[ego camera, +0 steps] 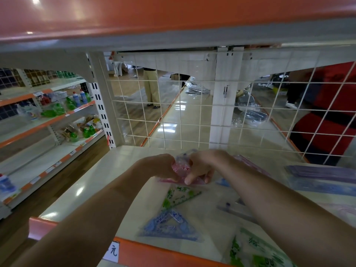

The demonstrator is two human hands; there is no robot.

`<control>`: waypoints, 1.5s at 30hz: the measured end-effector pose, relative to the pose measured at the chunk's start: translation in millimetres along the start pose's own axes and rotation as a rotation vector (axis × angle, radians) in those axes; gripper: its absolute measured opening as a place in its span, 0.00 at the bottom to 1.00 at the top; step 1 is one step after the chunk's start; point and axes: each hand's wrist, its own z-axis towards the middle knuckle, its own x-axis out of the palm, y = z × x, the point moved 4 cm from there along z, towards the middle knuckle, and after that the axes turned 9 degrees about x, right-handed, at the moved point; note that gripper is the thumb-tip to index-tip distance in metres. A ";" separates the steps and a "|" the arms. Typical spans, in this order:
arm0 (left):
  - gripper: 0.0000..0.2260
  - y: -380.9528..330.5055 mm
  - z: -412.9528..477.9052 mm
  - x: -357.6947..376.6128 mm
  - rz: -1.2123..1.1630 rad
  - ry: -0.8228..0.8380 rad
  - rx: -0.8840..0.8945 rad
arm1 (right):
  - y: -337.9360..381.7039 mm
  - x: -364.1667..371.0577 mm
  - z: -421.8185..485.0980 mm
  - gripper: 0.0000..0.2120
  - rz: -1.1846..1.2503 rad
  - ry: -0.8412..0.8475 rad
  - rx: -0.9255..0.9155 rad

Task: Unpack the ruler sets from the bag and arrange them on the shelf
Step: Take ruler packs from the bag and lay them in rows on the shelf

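Both my hands meet over the cream shelf (123, 182). My left hand (159, 165) and my right hand (204, 166) together grip a pink ruler set (182, 166) in clear wrap, its lower edge resting on the shelf. In front of it lie a green ruler set (179, 196) and a blue triangle ruler set (171, 225). Another green set (250, 251) sits at the front right. Purple and blue sets (323, 178) are stacked at the right. The bag is not visible.
A white wire grid (192, 116) backs the shelf. An orange-edged shelf (173, 20) hangs low overhead. The shelf's orange front lip (154, 253) carries a price label. Shelves with green and blue bottles (73, 105) stand left. People stand behind the grid.
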 end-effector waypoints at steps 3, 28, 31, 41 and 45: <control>0.18 -1.3 0.6 0.3 0.003 -0.017 -0.007 | -1.6 -0.6 -0.9 0.28 0.024 0.015 0.004; 0.10 12.2 -11.3 3.5 -0.160 -0.272 0.055 | 2.1 -3.6 -33.7 0.04 0.029 -0.430 -0.181; 0.12 9.4 -10.5 13.7 -0.129 -0.240 0.070 | 0.1 5.9 -30.5 0.07 0.005 -0.537 -0.199; 0.12 -1.7 -3.6 22.5 -0.073 -0.323 0.074 | -1.6 16.6 -23.5 0.13 0.072 -0.582 -0.254; 0.08 7.8 -7.6 17.1 -0.215 -0.499 -0.020 | -8.0 14.2 -27.4 0.12 0.148 -0.552 -0.257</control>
